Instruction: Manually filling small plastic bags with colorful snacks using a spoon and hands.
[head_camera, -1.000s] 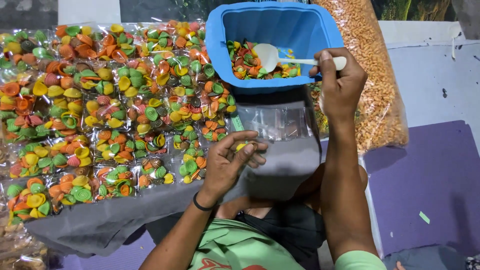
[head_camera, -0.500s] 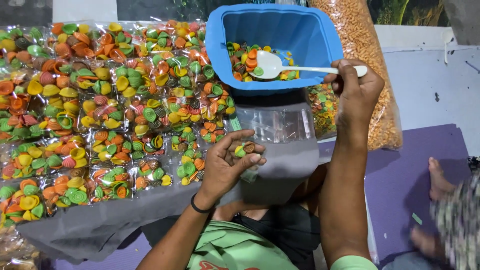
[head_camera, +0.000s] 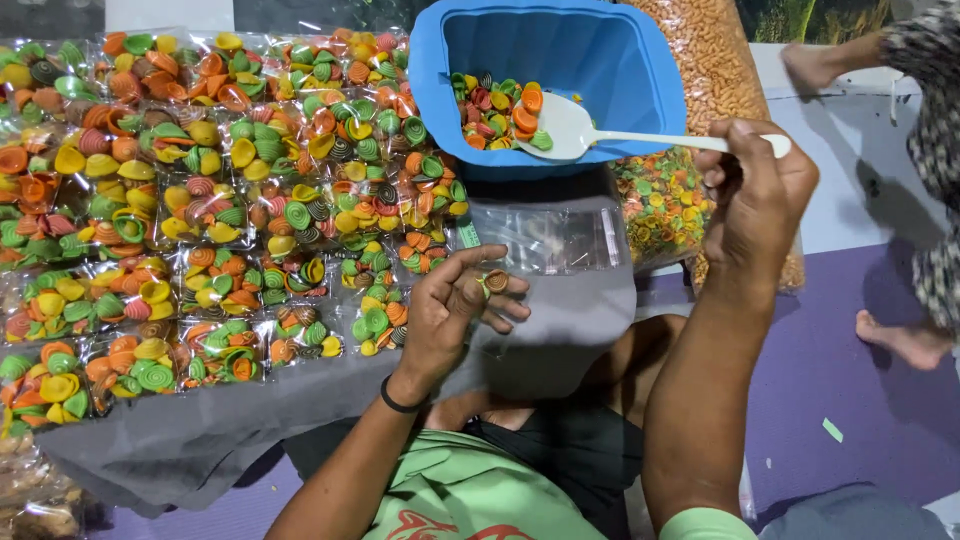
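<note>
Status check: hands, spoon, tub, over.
Right hand grips white plastic spoon in blue plastic tub. Left hand pinches spiral snack pieces. Nothing blocking.

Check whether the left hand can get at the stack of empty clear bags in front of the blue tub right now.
Probably yes: the left hand hovers right beside the clear bags, nothing lies between them, though its fingers already pinch a small spiral snack piece.

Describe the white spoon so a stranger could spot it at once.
Find the blue tub at the top centre. The white spoon reaches into it from the right hand, bowl resting on coloured spiral crackers. It is the only plain white utensil there.
</note>
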